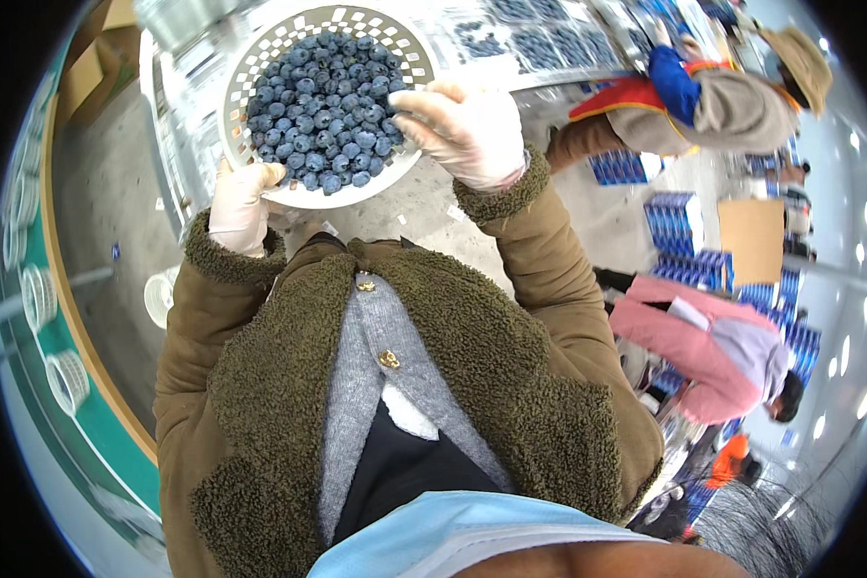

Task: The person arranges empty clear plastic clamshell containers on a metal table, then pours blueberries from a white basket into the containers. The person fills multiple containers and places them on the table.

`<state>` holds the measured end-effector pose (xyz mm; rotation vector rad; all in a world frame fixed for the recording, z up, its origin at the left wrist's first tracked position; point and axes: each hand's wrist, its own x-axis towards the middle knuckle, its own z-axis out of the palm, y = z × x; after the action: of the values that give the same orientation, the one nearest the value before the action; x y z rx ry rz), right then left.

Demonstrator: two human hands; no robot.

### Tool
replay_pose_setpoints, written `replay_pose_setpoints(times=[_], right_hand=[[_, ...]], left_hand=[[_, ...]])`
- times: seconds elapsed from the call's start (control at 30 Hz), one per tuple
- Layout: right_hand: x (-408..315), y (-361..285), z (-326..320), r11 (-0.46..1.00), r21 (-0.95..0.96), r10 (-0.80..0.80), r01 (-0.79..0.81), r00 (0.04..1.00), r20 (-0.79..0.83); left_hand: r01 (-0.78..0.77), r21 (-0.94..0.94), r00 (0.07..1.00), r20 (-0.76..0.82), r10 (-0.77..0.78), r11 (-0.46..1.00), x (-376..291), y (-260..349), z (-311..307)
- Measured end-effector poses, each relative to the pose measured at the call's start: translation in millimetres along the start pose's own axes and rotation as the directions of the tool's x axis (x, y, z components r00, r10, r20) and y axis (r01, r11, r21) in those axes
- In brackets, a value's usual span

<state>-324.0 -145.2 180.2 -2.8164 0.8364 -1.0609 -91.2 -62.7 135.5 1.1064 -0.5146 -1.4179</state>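
A round white plastic basket (pixel 355 196) with perforated walls holds a heap of blueberries (pixel 325 112) before me. My left hand (pixel 242 206), in a pale thin glove, grips the basket's near left rim, its thumb over the edge and its other fingers mostly hidden. At the basket's right side is my right hand (pixel 469 130), gloved as well. Its fingers are stretched and a little apart, with the tips at the outer berries. I see nothing held between them.
Clear trays of blueberries (pixel 538 47) cover the worktable farther right, where a co-worker (pixel 722 105) stands. A person in pink (pixel 701 347) bends near stacked blue cartons (pixel 672 224). To the left, white baskets (pixel 67 381) stand on a green surface (pixel 105 415); another basket (pixel 160 298) is lower down.
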Motion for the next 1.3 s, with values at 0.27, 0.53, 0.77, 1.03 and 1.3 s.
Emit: replay_pose_setpoints(times=[0.27, 0.53, 0.77, 1.03, 1.3], right_hand=[[13, 29, -38, 0.838, -0.491, 0.085, 0.24, 0.83, 0.551], [46, 61, -21, 0.89, -0.418, 0.155, 0.18, 0.744, 0.65], [61, 90, -14, 0.956, -0.284, 0.193, -0.071, 0.884, 0.427], [88, 169, 11, 0.04, 0.862, 0.533, -0.506, 0.741, 0.409], [113, 237, 72, 0.813, -0.034, 0.549, -0.581, 0.746, 0.377]], left_hand=[[0.035, 0.091, 0.961, 0.272, -0.059, 0.995, 63, -9, 66], [0.06, 0.113, 0.939, 0.331, -0.095, 0.992, 114, 11, 67], [0.153, 0.094, 0.927, 0.331, -0.176, 0.984, 166, 4, 60], [0.126, 0.133, 0.933, 0.32, -0.163, 0.983, 196, -1, 86], [-0.053, 0.011, 0.993, 0.106, 0.052, 0.999, 220, -20, 134]])
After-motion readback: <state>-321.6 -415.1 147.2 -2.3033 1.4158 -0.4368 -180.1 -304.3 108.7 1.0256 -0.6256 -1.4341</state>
